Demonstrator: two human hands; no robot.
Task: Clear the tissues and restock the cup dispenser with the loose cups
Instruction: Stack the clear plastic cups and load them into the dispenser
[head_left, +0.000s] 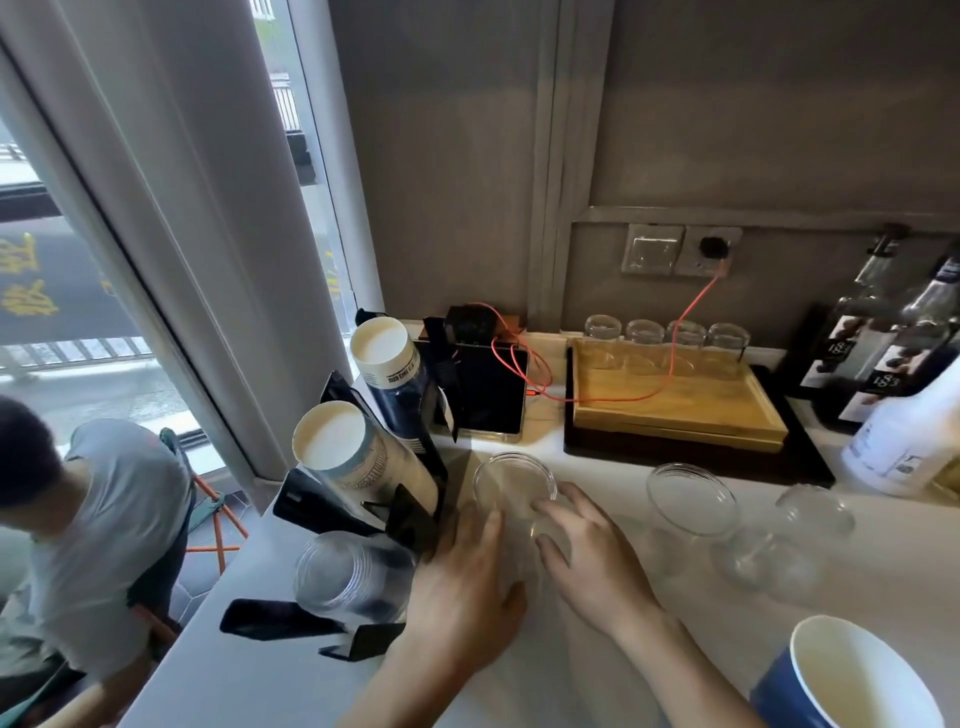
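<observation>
A clear plastic cup (511, 486) stands on the white counter (597, 670), and both my hands wrap it: my left hand (462, 592) on its left side, my right hand (587, 551) on its right. Left of it stands the black cup dispenser (410, 519), with two stacks of paper cups (332, 447) in its upper slots and a stack of clear cups (343, 577) in the lowest slot. Two more clear cups (693, 499) (810, 512) stand loose to the right. A blue paper cup (852, 680) sits at the bottom right. No tissues are in view.
A wooden tray (675, 410) with several glass jars stands at the back, an orange cable across it. Bottles (883, 353) and a white bottle (909, 441) crowd the right edge. A black device (488, 395) sits behind the dispenser. A person sits below at the left.
</observation>
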